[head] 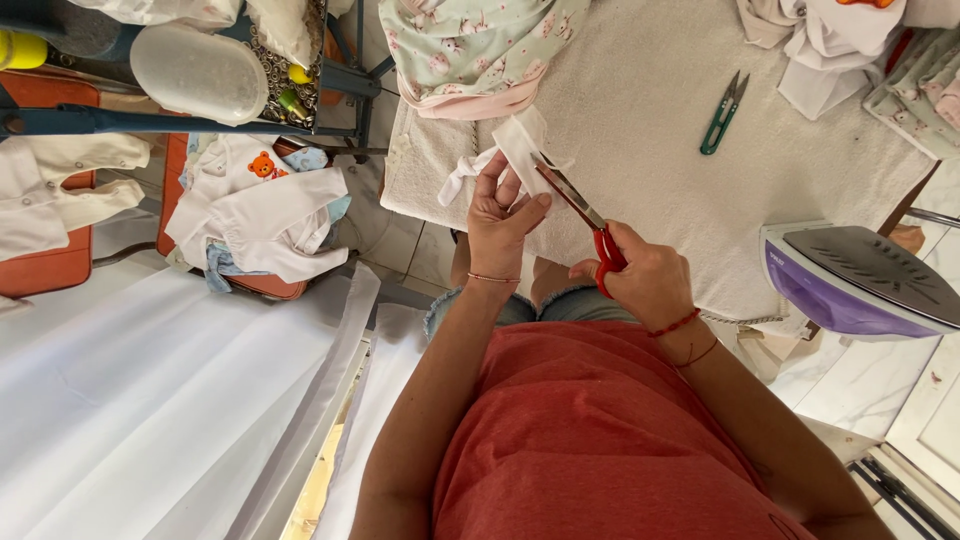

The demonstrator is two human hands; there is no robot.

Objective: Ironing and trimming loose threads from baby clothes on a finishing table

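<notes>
over the padded table's edge (420,200), left hand (500,215) pinches white cloth (520,145), right hand (650,280) grips scissors (575,205).

Single head-worn view, looking steeply down from above the person's own chest, close on both hands at centre frame, padded white table (650,130) far ahead, floor and white sheeting near left, purple iron (860,285) right edge

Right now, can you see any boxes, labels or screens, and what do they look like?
No screens, signs or labels.
Tub: top left on the blue rack, oval, cloudy white plastic with a lid.
Left hand holds white cloth; right hand holds red scissors at it.
</notes>
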